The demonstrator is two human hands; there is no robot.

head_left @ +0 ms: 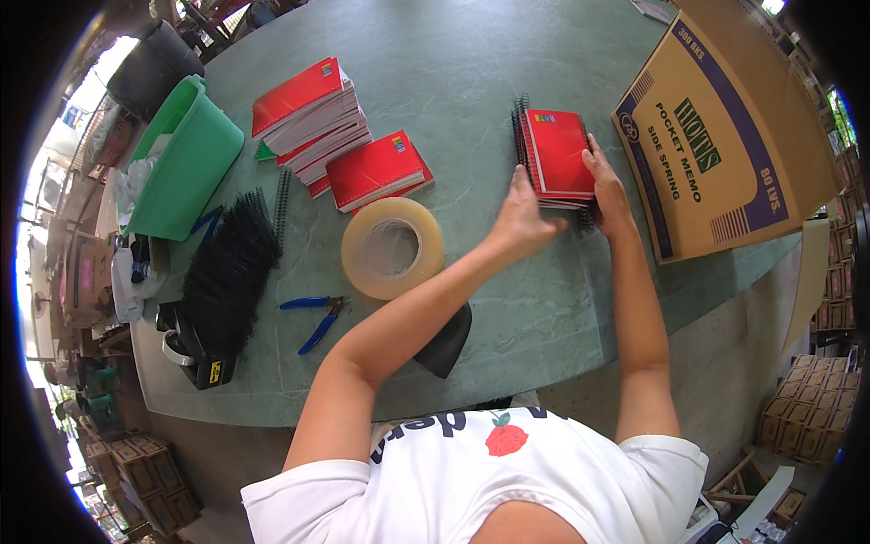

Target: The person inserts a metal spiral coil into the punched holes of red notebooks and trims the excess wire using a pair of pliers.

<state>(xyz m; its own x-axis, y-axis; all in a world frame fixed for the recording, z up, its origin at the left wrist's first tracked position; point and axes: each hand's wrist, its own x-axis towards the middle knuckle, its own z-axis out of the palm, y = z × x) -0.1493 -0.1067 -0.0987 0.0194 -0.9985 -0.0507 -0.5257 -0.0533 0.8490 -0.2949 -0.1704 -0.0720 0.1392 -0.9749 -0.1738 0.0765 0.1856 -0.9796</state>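
In front of me on the table, a stack of red-covered spiral notebooks [559, 154] sits between my two hands. My left hand [526, 218] grips the near left corner, fingers along the side with the black spirals and thumb by the front edge. On the opposite side, my right hand [609, 186] holds the stack, its fingers against the edge. To the left are a tall pile of red-covered booklets [313, 113] and a shorter red pile [379, 170]. A large roll of clear tape [356, 258] lies nearest my left forearm.
A cardboard carton [702, 145] stands at the right table edge. Leftward are a green plastic tub [186, 154], a heap of black spiral wires [231, 272], blue-handled pliers [317, 317] and a black tape dispenser [204, 363]. A dark object [446, 344] lies partly under my left forearm.
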